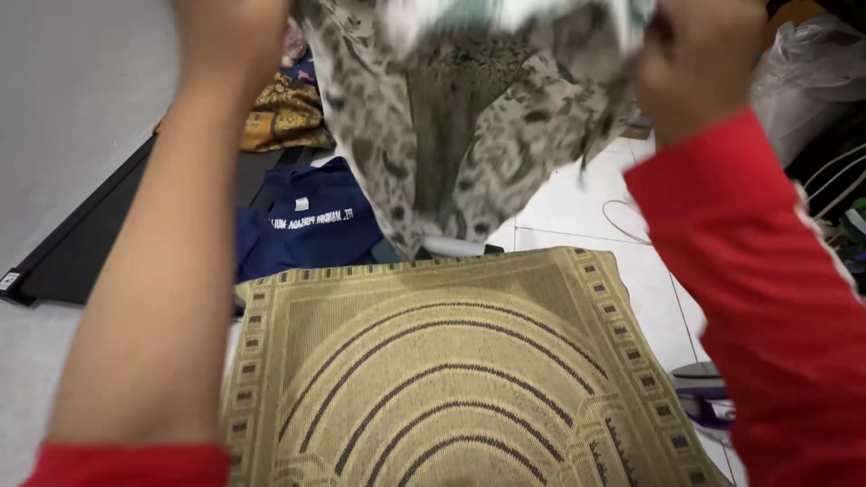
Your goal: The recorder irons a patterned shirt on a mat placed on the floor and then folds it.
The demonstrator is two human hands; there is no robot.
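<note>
I hold up a patterned grey and cream garment (460, 135) by its top edge, and it hangs down in front of me. My left hand (230, 36) grips its upper left corner. My right hand (699, 72) grips the upper right corner. Both arms wear red sleeves, the left one pushed up to the elbow. Below the hanging cloth lies a beige woven mat (451, 370) with dark arched lines and a bordered edge.
A dark blue garment (311, 221) lies on the floor behind the mat, with a mustard patterned cloth (284, 113) beyond it. A black board (81, 248) leans at the left. White floor tiles (577, 212), a thin cable and plastic bags (812, 72) are at the right.
</note>
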